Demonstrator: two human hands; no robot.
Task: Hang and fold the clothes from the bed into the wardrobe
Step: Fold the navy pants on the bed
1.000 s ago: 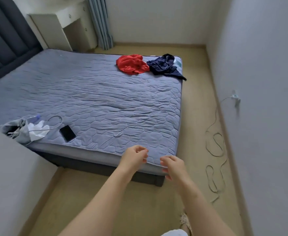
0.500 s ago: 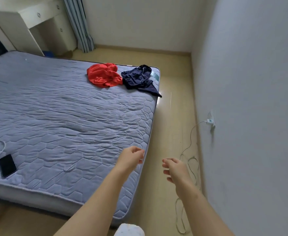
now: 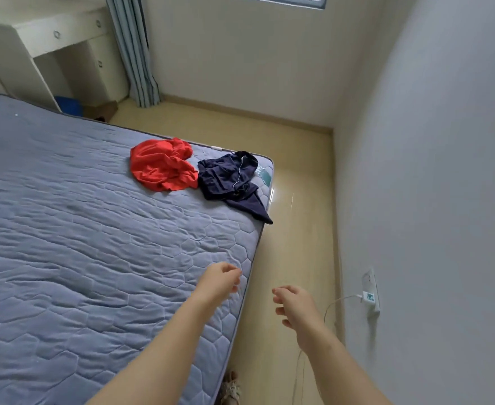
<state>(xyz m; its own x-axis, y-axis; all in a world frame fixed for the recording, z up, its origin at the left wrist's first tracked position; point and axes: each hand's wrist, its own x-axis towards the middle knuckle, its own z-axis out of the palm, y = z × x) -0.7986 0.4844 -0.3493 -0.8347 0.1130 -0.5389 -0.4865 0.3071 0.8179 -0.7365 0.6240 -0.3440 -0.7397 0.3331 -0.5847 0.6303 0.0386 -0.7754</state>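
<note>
Head view: grey quilted bed (image 3: 79, 229) fills left. Blue bin (image 3: 66, 105) under white desk (image 3: 50, 33), contents hidden. Red garment (image 3: 161, 165) and navy garment (image 3: 231, 179) crumpled, touching, at bed's far right corner; navy tip overhangs edge. Teal mattress label (image 3: 265, 174) unreadable. Left hand (image 3: 220, 280) over bed's right edge, right hand (image 3: 294, 302) over narrow floor strip (image 3: 296, 229) between bed and wall; both loosely curled, empty. Charger (image 3: 369, 297) in wall socket.
</note>
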